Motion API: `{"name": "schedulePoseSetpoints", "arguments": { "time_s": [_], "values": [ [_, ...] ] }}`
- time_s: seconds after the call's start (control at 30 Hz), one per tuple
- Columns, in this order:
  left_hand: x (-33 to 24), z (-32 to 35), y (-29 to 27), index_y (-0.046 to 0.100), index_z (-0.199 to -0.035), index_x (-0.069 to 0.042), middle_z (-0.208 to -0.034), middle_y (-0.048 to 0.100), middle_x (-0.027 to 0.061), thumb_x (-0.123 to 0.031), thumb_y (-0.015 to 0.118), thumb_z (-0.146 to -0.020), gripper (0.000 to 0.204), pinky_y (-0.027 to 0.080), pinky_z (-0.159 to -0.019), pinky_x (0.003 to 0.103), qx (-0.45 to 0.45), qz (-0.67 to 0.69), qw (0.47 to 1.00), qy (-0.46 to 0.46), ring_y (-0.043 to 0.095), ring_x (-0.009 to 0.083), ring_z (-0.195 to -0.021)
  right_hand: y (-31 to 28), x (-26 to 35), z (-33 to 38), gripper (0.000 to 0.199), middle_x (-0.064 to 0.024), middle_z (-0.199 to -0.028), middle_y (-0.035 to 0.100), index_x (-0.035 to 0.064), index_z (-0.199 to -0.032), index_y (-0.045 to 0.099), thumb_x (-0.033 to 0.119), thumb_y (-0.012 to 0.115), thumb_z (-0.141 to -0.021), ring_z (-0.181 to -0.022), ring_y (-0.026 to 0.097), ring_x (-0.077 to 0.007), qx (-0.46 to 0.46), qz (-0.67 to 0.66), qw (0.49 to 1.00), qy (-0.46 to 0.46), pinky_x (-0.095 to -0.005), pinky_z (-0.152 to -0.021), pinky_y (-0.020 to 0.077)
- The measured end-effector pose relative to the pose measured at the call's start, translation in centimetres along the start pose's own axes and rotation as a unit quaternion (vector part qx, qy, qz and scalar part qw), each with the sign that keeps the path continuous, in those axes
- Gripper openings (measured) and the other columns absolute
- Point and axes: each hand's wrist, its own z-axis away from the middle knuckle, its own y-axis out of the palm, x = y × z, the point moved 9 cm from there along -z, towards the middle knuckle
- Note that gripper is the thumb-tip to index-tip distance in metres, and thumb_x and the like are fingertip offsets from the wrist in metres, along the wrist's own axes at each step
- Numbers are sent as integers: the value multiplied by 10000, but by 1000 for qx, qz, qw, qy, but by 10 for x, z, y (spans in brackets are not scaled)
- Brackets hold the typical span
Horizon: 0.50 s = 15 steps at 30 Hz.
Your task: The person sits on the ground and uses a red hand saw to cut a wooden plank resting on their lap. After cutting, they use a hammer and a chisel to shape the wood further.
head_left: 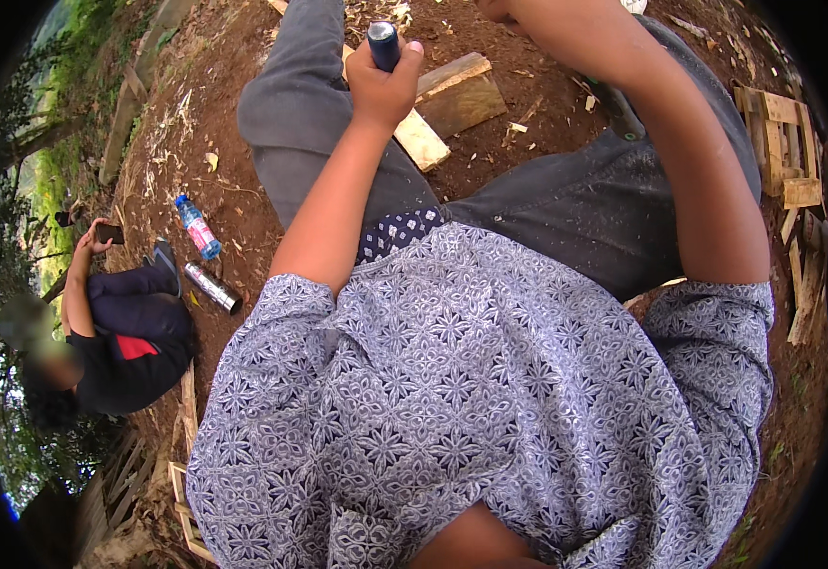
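My left hand (385, 92) is closed round a dark blue handle (383, 49) with a pale, round end pointing up. The rest of that tool is hidden below the fist. Past my left wrist, a pale wooden board (421, 140) lies beside a browner wooden block (466, 104) on the ground between my legs. My right hand (501, 11) is at the top edge, largely cut off by it. Its visible fingers are curled, and whatever they may hold is out of sight.
On the left, a seated person (139, 322) holds a dark phone (109, 233). A plastic bottle (198, 228) and a silver flask (213, 287) lie on the brown soil nearby. Wooden frames (783, 142) stand at the right. Wood chips are scattered about.
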Motion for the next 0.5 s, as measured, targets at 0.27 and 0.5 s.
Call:
{"name": "schedulePoseSetpoints", "arguments": {
  "time_s": [0.27,0.5],
  "values": [
    [-22,4,6,560,-720,-50,-623,558,-29,-121,731,-885,248,409,-543,274,17,-52,996,76,500,66,-584,2,28,20,521,-204,-729,620,-73,-897,609,395,471,-1077,-685,612,-324,-37,35,998,-30,-438,-656,481],
    [-17,2,4,550,-727,-51,-652,555,-30,-115,727,-882,244,404,-557,273,6,-45,997,55,500,63,-617,-2,32,22,454,-274,-762,640,-58,-917,615,364,517,-1055,-735,659,-421,-141,41,978,-146,-510,-680,492]
  ]
}}
